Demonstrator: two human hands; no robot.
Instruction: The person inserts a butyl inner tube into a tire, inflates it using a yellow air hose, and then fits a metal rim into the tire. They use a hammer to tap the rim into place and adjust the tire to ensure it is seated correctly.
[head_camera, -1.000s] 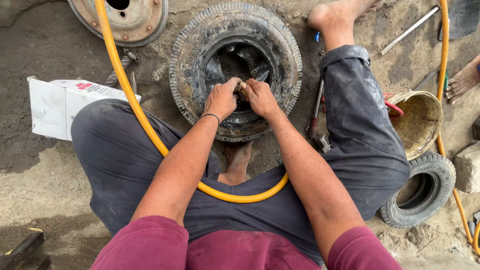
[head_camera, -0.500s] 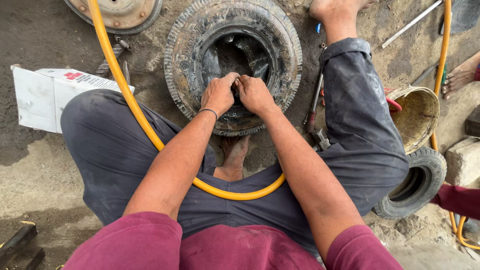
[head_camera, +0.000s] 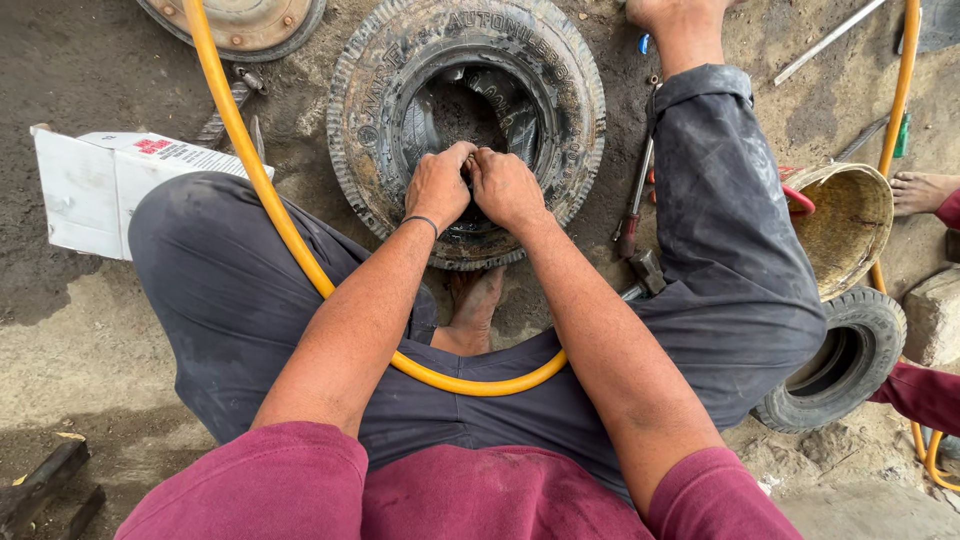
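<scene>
Dirt ground, small tyre (head_camera: 466, 120) lying flat straight ahead between my knees. My left hand (head_camera: 438, 187) and right hand (head_camera: 506, 188) touch side by side on its near inner rim, fingers curled tight over the edge, equally near.

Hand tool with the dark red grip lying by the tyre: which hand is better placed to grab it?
Right, probably. The tool lies right of the tyre, beside the right hand. The left hand would have to cross over. Both now grip the tyre's inner rim.
</scene>
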